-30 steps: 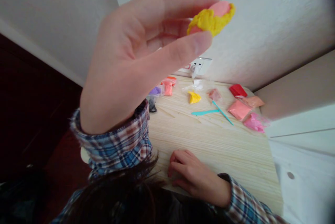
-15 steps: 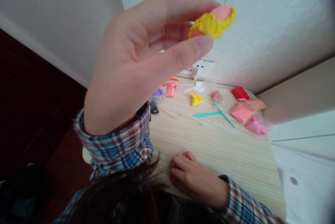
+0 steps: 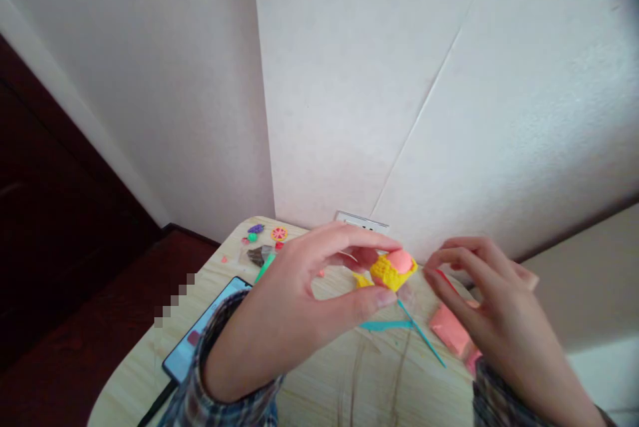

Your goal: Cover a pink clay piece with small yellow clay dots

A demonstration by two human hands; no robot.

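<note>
My left hand (image 3: 304, 300) pinches a small clay piece (image 3: 393, 269), yellow with a pink top, between thumb and fingertips above the wooden table (image 3: 150, 354). My right hand (image 3: 486, 300) hovers just right of the clay piece, fingers curled with the fingertips close together; I see nothing held in them. Both wrists wear plaid sleeves.
Teal plastic tools (image 3: 422, 337) and pink clay packets (image 3: 449, 330) lie under the hands. A phone (image 3: 192, 340) rests near the table's left edge. Small clay figures (image 3: 267, 241) sit at the far left corner. A wall socket (image 3: 360, 221) sits on the white wall behind.
My left hand dropped from close to the camera down to the table with the clay piece. My right hand rose from the table toward it. The view tilted upward.
</note>
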